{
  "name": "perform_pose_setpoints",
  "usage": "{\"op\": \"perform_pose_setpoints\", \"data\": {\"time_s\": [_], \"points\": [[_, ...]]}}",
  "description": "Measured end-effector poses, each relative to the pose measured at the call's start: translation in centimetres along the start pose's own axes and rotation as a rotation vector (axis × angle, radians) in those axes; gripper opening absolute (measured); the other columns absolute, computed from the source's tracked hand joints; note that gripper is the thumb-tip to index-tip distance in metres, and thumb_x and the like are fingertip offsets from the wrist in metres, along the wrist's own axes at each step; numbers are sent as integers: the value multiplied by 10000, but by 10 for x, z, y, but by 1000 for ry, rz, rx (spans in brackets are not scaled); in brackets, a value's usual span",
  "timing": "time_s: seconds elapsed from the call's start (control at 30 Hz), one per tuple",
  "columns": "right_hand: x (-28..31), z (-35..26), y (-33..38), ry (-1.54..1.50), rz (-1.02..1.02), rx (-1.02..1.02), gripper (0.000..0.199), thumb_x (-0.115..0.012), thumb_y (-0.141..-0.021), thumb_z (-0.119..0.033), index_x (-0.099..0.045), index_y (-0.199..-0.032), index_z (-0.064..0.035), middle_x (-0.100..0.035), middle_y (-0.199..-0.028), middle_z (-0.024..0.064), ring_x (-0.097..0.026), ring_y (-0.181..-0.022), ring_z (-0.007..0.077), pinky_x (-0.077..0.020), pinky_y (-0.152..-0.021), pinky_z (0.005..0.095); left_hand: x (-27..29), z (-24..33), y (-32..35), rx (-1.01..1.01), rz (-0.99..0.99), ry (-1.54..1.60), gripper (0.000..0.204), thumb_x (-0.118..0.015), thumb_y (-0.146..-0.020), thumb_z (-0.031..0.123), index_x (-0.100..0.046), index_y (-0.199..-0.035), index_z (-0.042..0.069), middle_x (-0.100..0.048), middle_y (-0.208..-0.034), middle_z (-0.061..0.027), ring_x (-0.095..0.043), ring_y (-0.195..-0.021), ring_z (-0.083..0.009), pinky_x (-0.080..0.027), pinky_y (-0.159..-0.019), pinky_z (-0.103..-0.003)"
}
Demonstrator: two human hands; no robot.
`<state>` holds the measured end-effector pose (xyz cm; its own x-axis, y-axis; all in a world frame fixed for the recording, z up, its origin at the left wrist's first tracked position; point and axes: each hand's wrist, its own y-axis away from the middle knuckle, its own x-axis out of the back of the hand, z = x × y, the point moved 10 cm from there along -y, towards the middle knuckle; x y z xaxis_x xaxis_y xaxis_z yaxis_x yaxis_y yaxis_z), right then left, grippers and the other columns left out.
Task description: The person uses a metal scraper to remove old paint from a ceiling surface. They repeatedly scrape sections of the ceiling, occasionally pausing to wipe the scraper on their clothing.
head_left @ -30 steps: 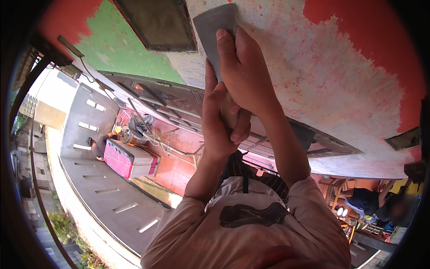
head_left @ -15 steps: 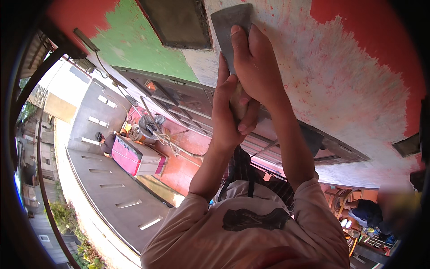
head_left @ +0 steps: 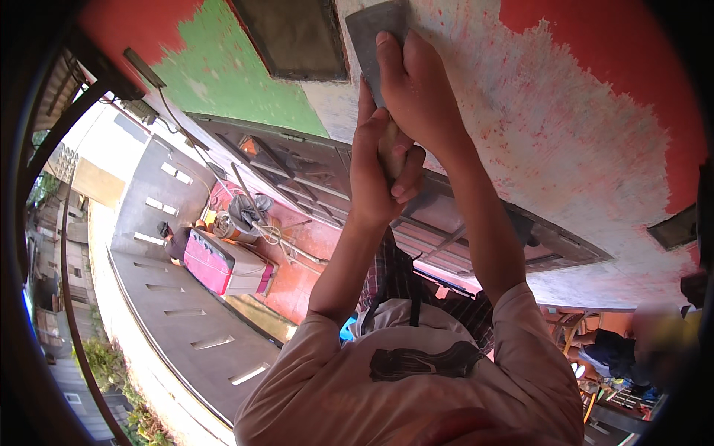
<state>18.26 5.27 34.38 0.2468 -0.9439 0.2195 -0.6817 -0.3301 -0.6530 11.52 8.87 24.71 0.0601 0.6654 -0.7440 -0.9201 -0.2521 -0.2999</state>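
Observation:
Both hands grip one paint scraper [head_left: 366, 36], a wide grey metal blade on a pale wooden handle. Its blade lies against the painted wall [head_left: 513, 104] at the top of the view. My right hand [head_left: 420, 93] is closed around the upper part, its thumb pressed along the blade. Lower down, my left hand [head_left: 375, 167] wraps the handle, partly hiding it. Around the blade, the wall's surface is scraped to a mottled whitish grey. Red paint [head_left: 595, 37] borders this patch on the right, and green paint [head_left: 238, 85] covers the wall to the left.
A dark framed panel [head_left: 294, 37] sits left of the blade. Below my hands runs a long barred window [head_left: 297, 171]. Farther left, a person [head_left: 177, 239] is beside a pink-and-grey box-shaped thing [head_left: 219, 264] and a bucket [head_left: 223, 223]. Cluttered items [head_left: 617, 390] fill the lower right.
Both hands and the scraper have shifted slightly up and left in the view, the blade still at the wall. The grip is unchanged.

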Motion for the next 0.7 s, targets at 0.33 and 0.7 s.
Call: {"op": "perform_pose_setpoints", "data": {"time_s": [0.33,0.7], "points": [[-9,-20,-19,-4,-11,119,354,-466,-1011,-267,-477,-834,40,-542,-645,203,-534,-540,333,-427,-572,444,-19,19,-16,-64,-88,139,549,-304,-1003,292,-187,-1528,180,-433,-722,-19,-325,-340,-84,-277,-266,-198],[-28,-10,-23,-27,-79,-19,333,-456,-992,-237,-517,-837,51,-605,-636,262,-614,-612,450,-501,-624,497,-14,31,-15,-109,9,158,501,-282,-1017,273,-234,-1510,195,-424,-707,-7,-297,-333,-78,-259,-257,-192]]}}
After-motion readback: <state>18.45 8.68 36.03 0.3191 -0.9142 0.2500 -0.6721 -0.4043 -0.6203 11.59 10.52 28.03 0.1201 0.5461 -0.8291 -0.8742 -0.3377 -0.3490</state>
